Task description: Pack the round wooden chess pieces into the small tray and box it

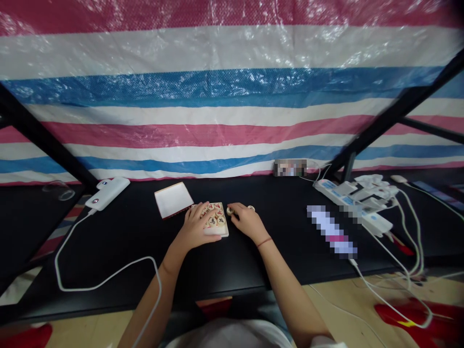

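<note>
An open white box [218,232] on the black table holds several round pieces [221,221] marked with red or black characters. Across the box's left side lies my left hand [195,224], fingers spread over the pieces and thumb along the front wall. Just right of the box, my right hand [248,221] has its fingertips closed on a round piece [230,210] at the table surface. Another round piece [251,208] sits behind that hand, partly hidden. The box lid [174,199] rests inside up, left of and behind the box.
A white device [108,193] with a cable stands at the left. On the right are a power strip [373,223] with plugs and cables, and a blurred phone [333,232]. Another blurred device [290,167] leans near the striped sheet [217,135] at the back.
</note>
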The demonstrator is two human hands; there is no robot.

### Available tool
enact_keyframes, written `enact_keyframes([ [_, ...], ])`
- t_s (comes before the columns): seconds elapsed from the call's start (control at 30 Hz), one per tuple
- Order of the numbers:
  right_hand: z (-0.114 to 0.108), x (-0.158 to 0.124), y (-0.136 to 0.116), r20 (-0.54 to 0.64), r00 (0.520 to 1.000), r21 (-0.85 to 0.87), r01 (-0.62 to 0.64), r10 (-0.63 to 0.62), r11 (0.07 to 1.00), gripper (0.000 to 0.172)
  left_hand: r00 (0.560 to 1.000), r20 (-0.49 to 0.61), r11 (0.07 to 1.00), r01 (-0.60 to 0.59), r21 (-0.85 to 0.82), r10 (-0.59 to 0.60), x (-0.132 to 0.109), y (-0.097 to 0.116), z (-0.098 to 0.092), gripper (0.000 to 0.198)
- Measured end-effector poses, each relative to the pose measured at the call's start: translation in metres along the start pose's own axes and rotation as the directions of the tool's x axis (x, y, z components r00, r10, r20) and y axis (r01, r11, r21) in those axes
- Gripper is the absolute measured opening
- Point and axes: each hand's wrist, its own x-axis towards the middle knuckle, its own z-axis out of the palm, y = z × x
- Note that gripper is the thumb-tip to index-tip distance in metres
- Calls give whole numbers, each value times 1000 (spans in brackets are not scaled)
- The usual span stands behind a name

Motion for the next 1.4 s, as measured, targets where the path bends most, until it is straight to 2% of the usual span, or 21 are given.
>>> enact_keyframes([
  [0.1,2,3,1,8,1000,-9,13,-13,1000,33,999,-44,1000,-7,5,8,0,-1,0,70],
  [0.2,3,4,2,-6,1000,21,23,-23,1000,28,990,-138,1000,-21,7,22,1,0,-4,54],
  [0.33,-1,6,-7,-161,987,216,9,27,976,21,966,-253,997,-69,-32,59,6,2,-12,32],
  [0.4,0,8,-17,-185,980,383,7,70,924,23,956,-289,996,-70,-62,49,7,4,-15,31],
  [0.5,9,10,-35,-120,987,622,-6,103,783,35,943,-331,993,-63,-100,26,6,4,-15,30],
  [0.6,21,11,-47,-69,992,755,-16,103,656,37,933,-359,989,-68,-130,17,1,0,-13,27],
  [0.7,30,9,-52,-58,995,795,-6,87,606,34,935,-356,986,-53,-160,-7,-5,-5,-12,24],
  [0.83,29,5,-54,-68,994,789,3,82,615,34,946,-323,981,-24,-194,-40,-9,-4,-15,25],
  [1.0,25,2,-43,-155,971,765,2,182,644,34,943,-328,980,-8,-198,-58,-14,0,-23,21],
  [1.17,25,1,-30,-208,941,740,-27,266,672,32,968,-251,987,-32,-160,-10,-29,0,-28,13],
  [1.4,23,0,-35,-215,954,705,2,212,709,30,988,-149,995,-61,-80,48,-36,3,-27,12],
])
